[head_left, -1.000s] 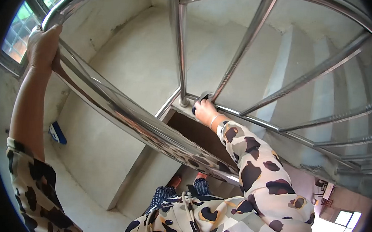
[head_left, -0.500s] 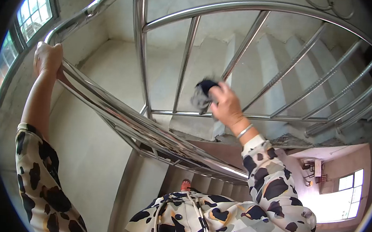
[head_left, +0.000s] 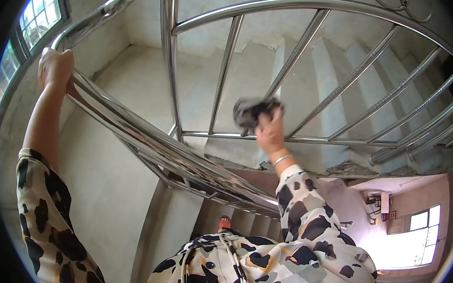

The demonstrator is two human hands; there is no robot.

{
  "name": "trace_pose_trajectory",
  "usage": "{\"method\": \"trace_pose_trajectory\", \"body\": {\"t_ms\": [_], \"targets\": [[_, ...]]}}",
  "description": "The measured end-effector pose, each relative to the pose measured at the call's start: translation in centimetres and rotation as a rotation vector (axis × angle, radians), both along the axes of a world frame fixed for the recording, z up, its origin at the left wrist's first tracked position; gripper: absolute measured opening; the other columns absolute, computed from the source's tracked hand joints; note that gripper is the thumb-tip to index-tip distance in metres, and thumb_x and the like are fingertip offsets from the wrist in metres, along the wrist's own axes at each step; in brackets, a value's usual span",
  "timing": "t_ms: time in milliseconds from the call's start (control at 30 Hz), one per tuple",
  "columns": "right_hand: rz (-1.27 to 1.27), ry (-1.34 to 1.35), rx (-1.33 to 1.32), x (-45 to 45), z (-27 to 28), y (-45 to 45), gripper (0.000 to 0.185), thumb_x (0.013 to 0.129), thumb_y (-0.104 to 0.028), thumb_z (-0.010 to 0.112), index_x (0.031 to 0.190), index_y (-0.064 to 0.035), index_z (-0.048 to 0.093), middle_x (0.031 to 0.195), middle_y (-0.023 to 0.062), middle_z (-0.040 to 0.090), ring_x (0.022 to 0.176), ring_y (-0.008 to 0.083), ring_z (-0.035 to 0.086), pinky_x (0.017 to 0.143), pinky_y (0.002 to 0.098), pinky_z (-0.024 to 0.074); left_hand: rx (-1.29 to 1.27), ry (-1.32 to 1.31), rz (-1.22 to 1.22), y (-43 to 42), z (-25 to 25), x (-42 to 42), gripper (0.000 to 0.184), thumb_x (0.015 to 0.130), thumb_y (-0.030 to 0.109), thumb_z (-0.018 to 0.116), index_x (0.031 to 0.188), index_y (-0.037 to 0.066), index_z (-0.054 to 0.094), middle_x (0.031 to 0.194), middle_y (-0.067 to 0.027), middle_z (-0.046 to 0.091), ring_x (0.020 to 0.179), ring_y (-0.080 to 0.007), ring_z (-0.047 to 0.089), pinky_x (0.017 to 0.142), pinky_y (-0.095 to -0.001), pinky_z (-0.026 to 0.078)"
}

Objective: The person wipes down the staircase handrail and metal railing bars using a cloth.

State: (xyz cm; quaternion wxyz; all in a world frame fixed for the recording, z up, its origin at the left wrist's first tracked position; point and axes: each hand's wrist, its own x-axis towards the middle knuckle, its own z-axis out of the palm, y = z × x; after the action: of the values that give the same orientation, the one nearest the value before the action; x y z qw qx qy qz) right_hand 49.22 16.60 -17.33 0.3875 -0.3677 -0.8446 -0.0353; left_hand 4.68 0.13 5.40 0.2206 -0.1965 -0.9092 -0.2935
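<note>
My left hand (head_left: 56,67) is closed around the shiny metal handrail (head_left: 113,107) at the upper left. In my right hand (head_left: 271,132) is a crumpled grey and black cloth (head_left: 250,111), somewhat smeared by motion. The cloth lies over the lower part of a slanted metal baluster (head_left: 298,54), hiding a stretch of it; whether it wraps all the way around I cannot tell. A bracelet (head_left: 282,159) circles my right wrist.
Concrete stairs (head_left: 335,86) rise behind the curved railing (head_left: 278,3). Below me more steps (head_left: 244,221) lead down, with my foot (head_left: 224,223) on them. A drop at the lower right shows a lower room with furniture (head_left: 382,205) and a bright window (head_left: 425,234). Another window (head_left: 40,15) is at upper left.
My right hand has turned more upright and shifted slightly left, and the cloth has changed shape around the baluster. My left hand keeps its hold on the handrail.
</note>
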Motion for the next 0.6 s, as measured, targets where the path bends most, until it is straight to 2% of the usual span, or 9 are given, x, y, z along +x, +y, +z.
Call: {"method": "trace_pose_trajectory", "body": {"t_ms": [33,100,233,300,400,467,533,567,600], "targets": [[0.003,-0.141,-0.165,0.6,-3.8,-0.2,0.036,0.059,-0.006,0.065,0.095,-0.0094,0.058,0.106,0.0229,0.046,0.092,0.0413,0.046,0.083,0.0459,0.0387,-0.009,-0.002,-0.007,0.1,0.1,0.1,0.049,0.069,0.027,0.054,0.107,-0.004,0.050,0.102,-0.0242,0.057,0.098,-0.0347,0.055,0.084,-0.0387,0.042],[0.018,-0.500,-0.052,0.9,-7.4,-1.5,0.025,0.062,-0.010,0.064,0.087,-0.0102,0.061,0.100,0.0189,0.050,0.090,0.0418,0.048,0.079,0.0432,0.0413,-0.023,-0.034,-0.011,0.0,0.2,0.6,0.048,0.069,0.026,0.054,0.106,-0.005,0.050,0.103,-0.0245,0.057,0.099,-0.0346,0.055,0.085,-0.0383,0.041],[-0.014,-0.236,-0.213,0.1,-6.8,-1.1,0.018,0.064,-0.013,0.062,0.081,-0.0091,0.062,0.096,0.0161,0.052,0.087,0.0387,0.050,0.076,0.0416,0.0434,0.035,0.022,-0.016,0.2,-0.2,0.0,0.047,0.068,0.024,0.053,0.104,-0.006,0.051,0.103,-0.0250,0.057,0.099,-0.0348,0.055,0.085,-0.0379,0.041],[0.024,0.205,-0.434,-0.3,-2.8,-0.3,0.020,0.063,-0.011,0.061,0.083,-0.0088,0.062,0.092,0.0162,0.054,0.082,0.0351,0.052,0.072,0.0402,0.0448,0.043,0.011,-0.032,0.3,-0.2,-0.2,0.046,0.069,0.024,0.053,0.104,-0.006,0.051,0.103,-0.0247,0.057,0.099,-0.0349,0.055,0.085,-0.0380,0.042],[0.093,0.543,-0.149,0.3,5.9,0.7,0.031,0.065,-0.005,0.059,0.095,0.0019,0.058,0.096,0.0170,0.055,0.092,0.0327,0.055,0.080,0.0366,0.0452,0.013,0.011,-0.029,0.1,-0.3,-0.3,0.050,0.069,0.025,0.054,0.107,-0.006,0.049,0.103,-0.0257,0.056,0.098,-0.0350,0.055,0.083,-0.0387,0.042],[0.047,0.566,0.267,0.3,14.7,-0.1,0.030,0.069,-0.006,0.059,0.096,0.0049,0.052,0.093,0.0167,0.053,0.085,0.0314,0.054,0.075,0.0388,0.0439,0.008,-0.006,-0.020,0.2,-0.1,0.0,0.049,0.069,0.026,0.055,0.106,-0.006,0.049,0.102,-0.0258,0.056,0.098,-0.0345,0.056,0.083,-0.0386,0.042],[0.064,0.757,0.378,0.4,20.3,0.6,0.027,0.071,-0.006,0.059,0.095,0.0038,0.052,0.091,0.0171,0.053,0.084,0.0303,0.052,0.074,0.0373,0.0426,0.000,-0.004,-0.023,0.2,0.1,0.3,0.049,0.069,0.026,0.055,0.106,-0.006,0.050,0.101,-0.0257,0.057,0.098,-0.0344,0.056,0.083,-0.0386,0.042],[0.021,0.713,0.549,0.5,22.1,1.3,0.027,0.073,-0.009,0.060,0.095,0.0026,0.052,0.088,0.0162,0.054,0.079,0.0295,0.053,0.072,0.0359,0.0429,-0.004,-0.009,-0.018,0.1,0.1,0.4,0.049,0.069,0.027,0.055,0.105,-0.006,0.050,0.101,-0.0257,0.057,0.098,-0.0343,0.056,0.083,-0.0386,0.042],[0.062,0.703,0.454,0.2,22.3,1.5,0.026,0.074,-0.011,0.060,0.096,0.0023,0.052,0.086,0.0156,0.055,0.077,0.0290,0.054,0.072,0.0357,0.0430,-0.001,-0.010,-0.020,0.1,0.1,0.4,0.049,0.069,0.027,0.055,0.105,-0.006,0.050,0.101,-0.0257,0.057,0.098,-0.0343,0.056,0.083,-0.0386,0.042]]}}
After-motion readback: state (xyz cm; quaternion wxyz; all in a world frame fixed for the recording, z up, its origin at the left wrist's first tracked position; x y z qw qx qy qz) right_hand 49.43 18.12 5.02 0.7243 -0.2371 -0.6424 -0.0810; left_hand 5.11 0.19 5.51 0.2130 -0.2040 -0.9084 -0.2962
